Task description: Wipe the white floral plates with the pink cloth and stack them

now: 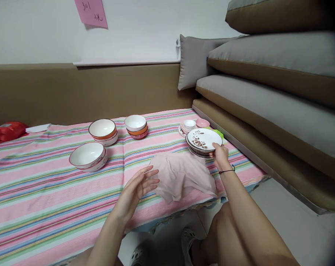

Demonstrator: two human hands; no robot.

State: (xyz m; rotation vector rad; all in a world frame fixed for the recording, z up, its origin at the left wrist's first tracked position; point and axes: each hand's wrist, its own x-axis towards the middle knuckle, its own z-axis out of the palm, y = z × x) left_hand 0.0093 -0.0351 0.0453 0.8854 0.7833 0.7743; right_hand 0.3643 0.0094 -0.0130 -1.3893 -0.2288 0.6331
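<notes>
My right hand [220, 155] grips the near edge of the top white plate with a brown flower pattern [204, 139], which lies on a stack of plates [198, 150] at the right of the striped cloth [53, 192]. A black band circles that wrist. My left hand [138, 190] hovers open, fingers spread, just left of a crumpled pale pink cloth [181, 175] lying in front of the plates. It touches nothing.
A wide white bowl [88, 156] sits at the left, with two bowl stacks [103, 131] [136, 126] behind it. Small saucers [188, 125], a pink dish [202, 122] and something green lie beyond the plates. Stacked cushions [278, 96] rise at right. A red bag [5, 131] lies far left.
</notes>
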